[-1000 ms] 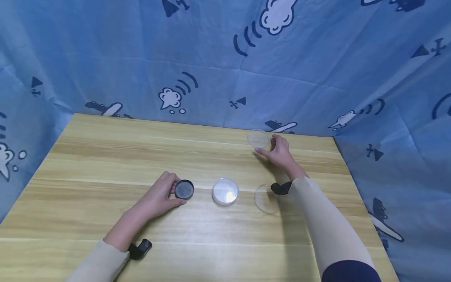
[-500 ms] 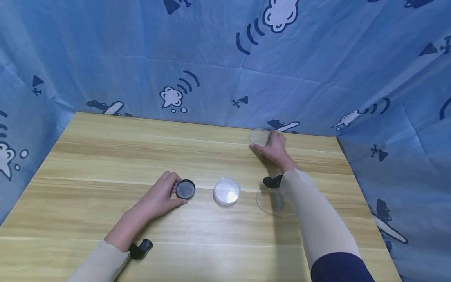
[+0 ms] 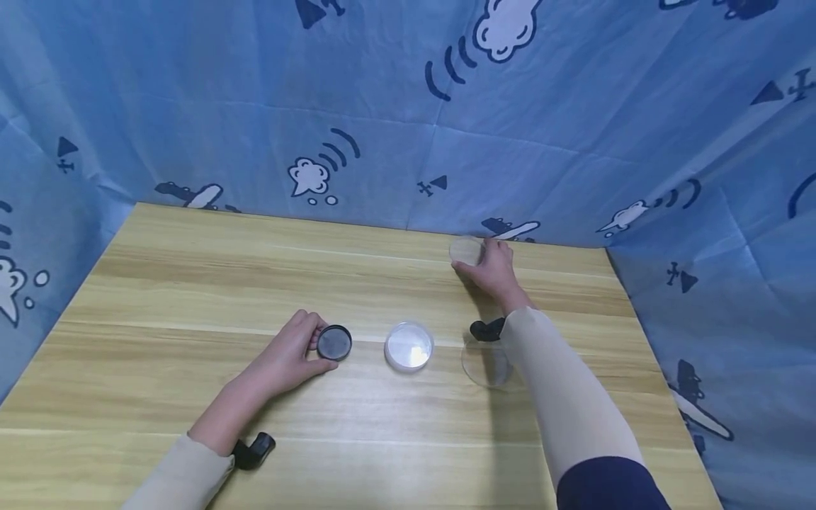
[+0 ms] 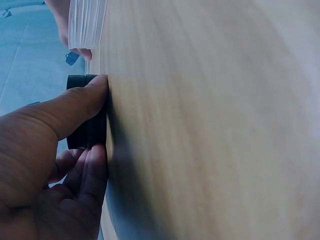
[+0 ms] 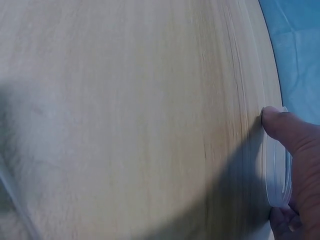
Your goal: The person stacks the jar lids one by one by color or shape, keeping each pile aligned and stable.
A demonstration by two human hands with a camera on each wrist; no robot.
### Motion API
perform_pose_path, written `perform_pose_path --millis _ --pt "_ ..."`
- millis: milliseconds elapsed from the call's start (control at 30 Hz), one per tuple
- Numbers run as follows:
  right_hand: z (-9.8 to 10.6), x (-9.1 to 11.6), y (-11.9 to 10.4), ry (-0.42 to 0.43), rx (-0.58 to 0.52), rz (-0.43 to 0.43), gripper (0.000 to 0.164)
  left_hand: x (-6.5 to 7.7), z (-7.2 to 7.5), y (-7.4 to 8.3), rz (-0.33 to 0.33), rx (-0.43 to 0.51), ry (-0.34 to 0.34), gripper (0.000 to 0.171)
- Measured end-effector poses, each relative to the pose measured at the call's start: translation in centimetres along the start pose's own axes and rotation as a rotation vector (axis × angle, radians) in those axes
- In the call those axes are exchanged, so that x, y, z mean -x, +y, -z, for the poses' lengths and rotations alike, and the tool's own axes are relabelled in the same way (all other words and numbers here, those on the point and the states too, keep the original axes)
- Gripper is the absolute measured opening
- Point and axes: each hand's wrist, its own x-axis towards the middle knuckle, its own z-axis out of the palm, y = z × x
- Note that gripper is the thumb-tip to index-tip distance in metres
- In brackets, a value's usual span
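Note:
My left hand (image 3: 283, 363) holds a black round lid-like piece (image 3: 334, 343) by its edge on the table. From the left wrist view it looks like two short black discs (image 4: 86, 131) stacked together, between thumb and fingers. Far off at the table's back edge, my right hand (image 3: 494, 270) grips a clear, shallow round dish (image 3: 465, 251) resembling a petri dish. In the right wrist view, thumb and fingers stand at opposite sides of that dish (image 5: 274, 175), low against the wood.
Midway between the hands is a stack of clear round dishes (image 3: 408, 347). Another clear dish (image 3: 479, 370) lies to its right, partly under my right wrist. A blue patterned curtain (image 3: 382, 106) hangs right behind the wooden table (image 3: 210, 283).
My right hand has moved slightly left, bringing its thumb and fingers in on the clear dish at the back. The left hand and the black piece have stayed in place.

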Motion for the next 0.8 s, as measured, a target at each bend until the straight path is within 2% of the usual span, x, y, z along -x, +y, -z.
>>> perform_pose_path --millis 433,800 --pt "0.3 0.9 1.4 0.004 -0.027 0.088 0.093 0.1 0.1 -0.1 -0.035 0.009 0.02 0.043" --pt "1.6 2.9 2.1 0.015 0.0 0.197 0.091 0.2 0.0 -0.1 -0.02 0.005 0.018 0.043"
